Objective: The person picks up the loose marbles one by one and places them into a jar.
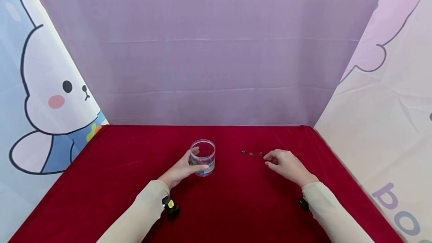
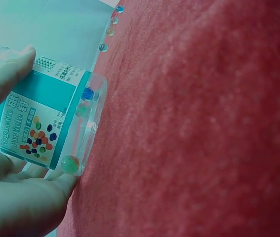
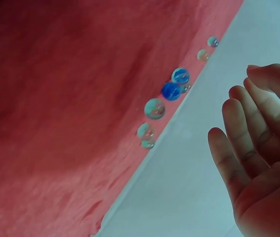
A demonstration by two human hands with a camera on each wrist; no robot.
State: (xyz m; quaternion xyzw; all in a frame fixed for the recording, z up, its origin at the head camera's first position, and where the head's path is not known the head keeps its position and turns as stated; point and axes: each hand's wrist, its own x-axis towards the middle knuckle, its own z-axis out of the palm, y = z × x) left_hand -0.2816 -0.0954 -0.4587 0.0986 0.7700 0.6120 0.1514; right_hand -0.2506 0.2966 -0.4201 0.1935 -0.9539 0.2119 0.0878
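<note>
My left hand grips a clear plastic jar, thumb on the near side and fingers round the back. The jar stands upright, its top uncovered. In the left wrist view, its blue label reads "Magnetic Particle", and a green marble and a blue marble show through the bottom. Small glass marbles lie in a loose row to the jar's right. My right hand, fingers loosely bent and holding nothing, is just right of the rightmost marble. The right wrist view shows several marbles, including a blue one.
Red cloth covers the table. A plain lilac backdrop rises behind it, with a cartoon-printed panel on the left and a pale printed panel on the right. Each wrist wears a small black device.
</note>
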